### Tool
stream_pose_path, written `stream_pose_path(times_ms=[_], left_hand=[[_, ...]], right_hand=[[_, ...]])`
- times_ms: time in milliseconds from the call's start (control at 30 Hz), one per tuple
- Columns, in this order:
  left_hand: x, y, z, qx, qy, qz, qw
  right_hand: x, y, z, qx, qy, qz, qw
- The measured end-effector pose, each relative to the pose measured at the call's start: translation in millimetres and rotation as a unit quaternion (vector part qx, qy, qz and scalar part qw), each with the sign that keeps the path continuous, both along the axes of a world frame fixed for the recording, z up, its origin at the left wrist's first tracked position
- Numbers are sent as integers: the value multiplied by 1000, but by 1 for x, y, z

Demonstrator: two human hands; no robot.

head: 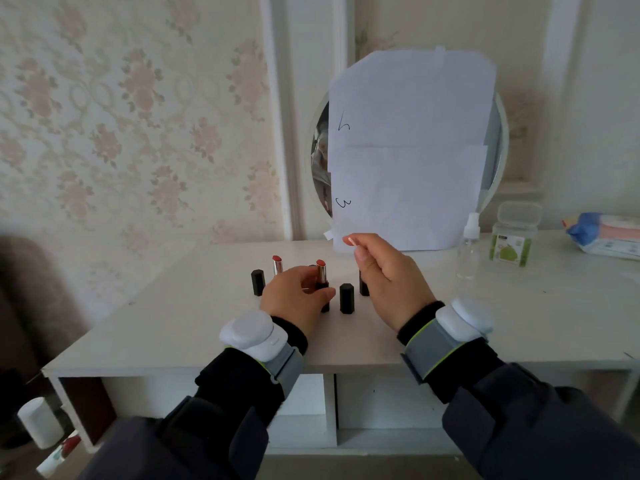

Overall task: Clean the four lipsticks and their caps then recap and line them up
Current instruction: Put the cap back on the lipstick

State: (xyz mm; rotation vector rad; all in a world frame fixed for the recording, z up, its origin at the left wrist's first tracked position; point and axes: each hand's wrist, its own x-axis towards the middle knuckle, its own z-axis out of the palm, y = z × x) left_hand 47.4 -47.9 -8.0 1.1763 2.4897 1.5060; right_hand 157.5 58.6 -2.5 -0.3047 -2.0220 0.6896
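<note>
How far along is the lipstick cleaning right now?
Early to midway. Nothing looks recapped: two lipsticks show exposed red bullets, and black caps stand loose on the table. In hand: the left hand grips one uncapped lipstick, and the right hand pinches a cotton swab with a reddish tip. The other uncapped lipstick stands behind. Left: the remaining cleaning, recapping, lining up.

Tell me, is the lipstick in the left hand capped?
No, the lipstick that the left hand grips stands uncapped, its red tip bare.
</note>
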Motion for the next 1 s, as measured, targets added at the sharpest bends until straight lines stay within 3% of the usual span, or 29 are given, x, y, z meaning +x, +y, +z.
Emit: stream_pose_path(times_ms=[133,400,667,833,1000], left_hand=[[0,-1,-1,5,6,13,1000],[5,-4,0,23,38,12,999],[11,-8,0,123,56,41,990],[15,-13,-1,207,102,24,973],[14,-11,-4,195,185,-14,963]], right_hand=[[-4,5,-2,-35,-15,-23,999],[1,3,-2,15,17,-6,1000],[0,5,-2,-7,1,-23,1000],[1,3,0,6,5,-21,1000],[6,-1,-1,38,17,-15,999]])
